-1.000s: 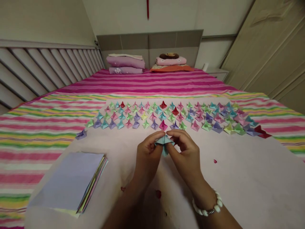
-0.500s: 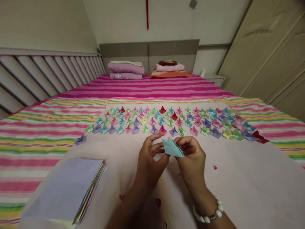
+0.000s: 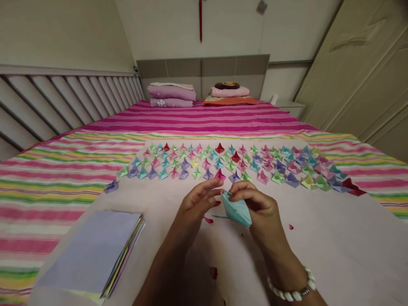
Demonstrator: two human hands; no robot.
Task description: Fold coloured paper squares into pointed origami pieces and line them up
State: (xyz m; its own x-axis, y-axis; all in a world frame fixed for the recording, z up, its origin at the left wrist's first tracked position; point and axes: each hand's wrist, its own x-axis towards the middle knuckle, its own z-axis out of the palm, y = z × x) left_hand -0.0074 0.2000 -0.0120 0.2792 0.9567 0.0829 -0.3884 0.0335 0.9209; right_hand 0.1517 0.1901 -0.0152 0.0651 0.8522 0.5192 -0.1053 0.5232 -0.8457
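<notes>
A light-blue folded paper boat (image 3: 237, 211) is pinched in my right hand (image 3: 263, 208), its hollow side tipped partly upward. The right thumb is mostly hidden behind the paper. Just left of the boat is my left hand (image 3: 197, 204), fingers stretched and slightly apart, their tips close to the boat's left point; whether they touch it I cannot tell. Beyond both hands, several rows of small paper boats (image 3: 184, 174) in many colours stand on a pale sheet (image 3: 318, 246).
A stack of coloured paper (image 3: 92, 250) lies at the left, lilac on top. Small red scraps (image 3: 213, 272) are scattered on the sheet. Striped bedding (image 3: 38, 191) surrounds it. Folded purple blankets (image 3: 172, 92) rest by the headboard (image 3: 232, 66); a railing (image 3: 79, 95) runs along the left.
My right hand has turned the paper boat, so its hollow side now shows. My left fingers have come off the paper and straightened. The view has shifted slightly.
</notes>
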